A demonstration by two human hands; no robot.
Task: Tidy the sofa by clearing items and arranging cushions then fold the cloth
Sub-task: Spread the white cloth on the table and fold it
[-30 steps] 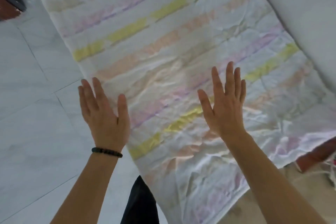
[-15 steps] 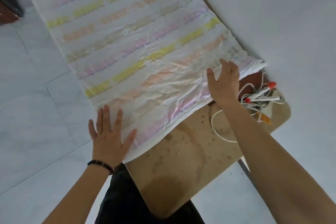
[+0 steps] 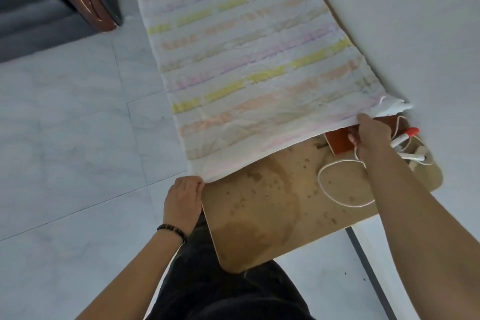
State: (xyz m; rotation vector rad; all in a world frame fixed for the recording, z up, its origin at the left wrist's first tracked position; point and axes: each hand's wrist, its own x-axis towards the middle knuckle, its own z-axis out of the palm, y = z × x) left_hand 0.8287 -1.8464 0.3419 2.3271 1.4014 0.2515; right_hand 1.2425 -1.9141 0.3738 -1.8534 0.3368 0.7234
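Note:
A white cloth [image 3: 254,65] with yellow, pink and purple stripes lies spread along a brown wooden table [image 3: 262,215], reaching away from me. My left hand [image 3: 183,200] pinches the cloth's near left corner at the table edge. My right hand [image 3: 371,135] grips the near right corner, beside the wall. The near edge of the cloth runs straight between both hands. A dark sofa [image 3: 46,5] with a brown wooden armrest shows at the top left.
A white cord [image 3: 335,189] loops on the table under my right arm, next to red-tipped white handles [image 3: 405,138] and a brown box [image 3: 340,141]. A white wall [image 3: 402,21] borders the table's right side. Grey marble floor [image 3: 65,138] lies left.
Both hands went from flat on the cloth to closed on its near corners. The view has pulled back, so more bare table and the sofa now show.

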